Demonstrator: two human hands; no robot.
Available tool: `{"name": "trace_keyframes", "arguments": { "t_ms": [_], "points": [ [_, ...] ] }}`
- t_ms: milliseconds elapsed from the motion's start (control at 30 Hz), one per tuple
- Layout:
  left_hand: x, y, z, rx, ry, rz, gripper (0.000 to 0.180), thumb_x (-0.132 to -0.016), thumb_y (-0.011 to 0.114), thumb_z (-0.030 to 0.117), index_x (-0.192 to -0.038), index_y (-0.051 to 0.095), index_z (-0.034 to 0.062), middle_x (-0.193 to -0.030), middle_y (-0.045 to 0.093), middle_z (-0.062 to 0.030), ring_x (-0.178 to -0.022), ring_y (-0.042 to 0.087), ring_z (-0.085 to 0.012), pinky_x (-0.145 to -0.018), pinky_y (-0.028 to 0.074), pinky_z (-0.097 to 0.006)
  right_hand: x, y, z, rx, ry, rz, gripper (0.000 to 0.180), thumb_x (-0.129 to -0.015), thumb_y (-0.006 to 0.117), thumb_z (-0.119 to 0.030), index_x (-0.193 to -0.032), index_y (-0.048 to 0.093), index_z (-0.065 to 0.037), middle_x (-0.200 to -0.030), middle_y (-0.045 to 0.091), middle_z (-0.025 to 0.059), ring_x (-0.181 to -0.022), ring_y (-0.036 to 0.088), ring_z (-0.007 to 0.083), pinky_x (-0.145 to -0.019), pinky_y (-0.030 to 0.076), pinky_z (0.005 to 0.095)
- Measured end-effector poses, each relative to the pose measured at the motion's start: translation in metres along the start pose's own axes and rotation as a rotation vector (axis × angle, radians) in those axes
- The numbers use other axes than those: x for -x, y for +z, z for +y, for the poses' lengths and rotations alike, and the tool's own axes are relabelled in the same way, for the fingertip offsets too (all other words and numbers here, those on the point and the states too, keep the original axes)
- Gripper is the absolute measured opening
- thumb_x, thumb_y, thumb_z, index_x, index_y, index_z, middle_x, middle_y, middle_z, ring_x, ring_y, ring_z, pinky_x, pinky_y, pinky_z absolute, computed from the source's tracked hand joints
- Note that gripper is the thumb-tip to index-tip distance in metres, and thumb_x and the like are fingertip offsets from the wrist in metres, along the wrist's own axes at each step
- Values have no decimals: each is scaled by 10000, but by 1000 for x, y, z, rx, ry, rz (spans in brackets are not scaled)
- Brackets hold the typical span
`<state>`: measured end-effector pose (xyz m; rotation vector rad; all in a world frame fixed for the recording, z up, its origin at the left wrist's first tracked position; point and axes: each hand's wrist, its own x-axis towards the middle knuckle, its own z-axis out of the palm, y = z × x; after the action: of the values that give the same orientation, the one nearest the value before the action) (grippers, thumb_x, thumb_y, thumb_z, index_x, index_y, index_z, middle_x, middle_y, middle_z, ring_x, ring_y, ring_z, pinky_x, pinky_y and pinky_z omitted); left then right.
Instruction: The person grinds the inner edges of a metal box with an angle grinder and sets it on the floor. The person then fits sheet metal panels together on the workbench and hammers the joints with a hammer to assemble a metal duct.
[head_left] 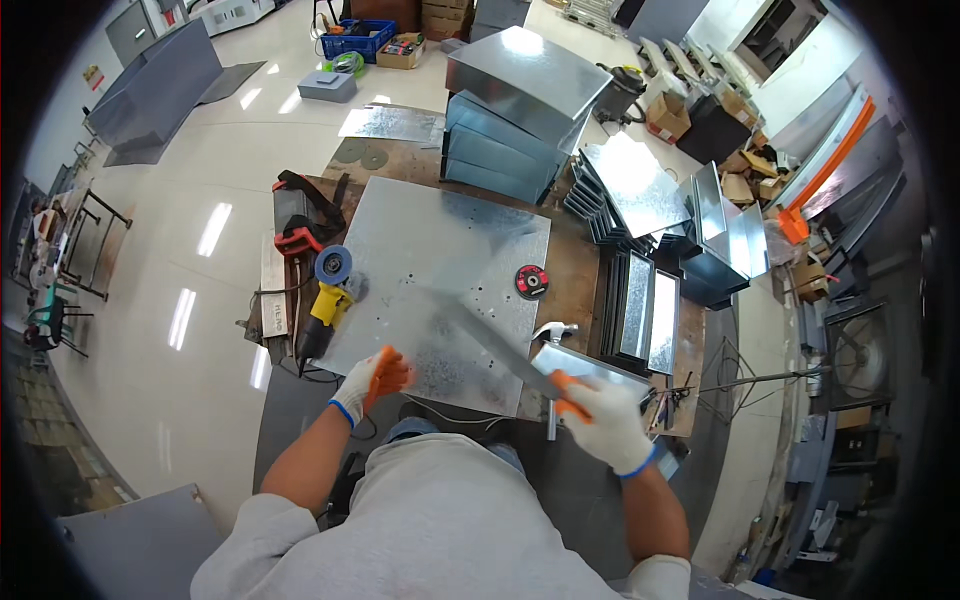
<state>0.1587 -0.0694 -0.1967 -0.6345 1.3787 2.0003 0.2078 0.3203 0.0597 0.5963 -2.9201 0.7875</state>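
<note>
A flat galvanised steel sheet [440, 270] lies on the workbench in front of me. My left hand [375, 380], in a white and orange glove, rests on the sheet's near left edge with nothing in it. My right hand [605, 420], gloved the same way, grips one end of a long metal strip [490, 340] that slants up and left across the sheet. A bent sheet-metal piece [590, 365] lies just under that hand, and a hammer [552, 335] sits beside it.
A yellow angle grinder [325, 295] lies at the sheet's left edge, and a grinding disc [531, 282] at its right. Folded metal ducts [515, 100] are stacked at the bench's far end. More metal panels [640, 310] stand to the right. Shiny floor spreads left.
</note>
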Motion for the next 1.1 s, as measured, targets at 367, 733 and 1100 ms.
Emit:
{"name": "trace_keyframes", "arguments": {
  "t_ms": [367,733,1100],
  "points": [
    [32,-89,12,331,71,-132,654,-1031,668,571,-1384,636,21,-1172,750,-158,-866,735,-207,-796,613,-353,-10,199,-24,303,-451,-199,302,-921,633,-210,-1211,680,-141,-1035,653,57,-851,636,260,-802,518,395],
    [35,-79,4,-612,-9,7,335,-954,713,301,-1161,697,38,-935,734,-111,-791,714,-192,-636,554,-332,40,312,-20,296,-173,-84,340,-890,665,-226,-1224,659,-159,-1181,662,66,-1020,650,320,-977,507,441],
    [-75,-84,5,-1195,132,262,298,-814,644,195,-1018,659,-21,-912,711,-246,-826,676,-436,-743,548,-494,28,311,-31,-165,392,-323,451,-904,716,-261,-1323,673,-99,-1256,725,86,-1043,696,319,-928,564,415]
  ]
}}
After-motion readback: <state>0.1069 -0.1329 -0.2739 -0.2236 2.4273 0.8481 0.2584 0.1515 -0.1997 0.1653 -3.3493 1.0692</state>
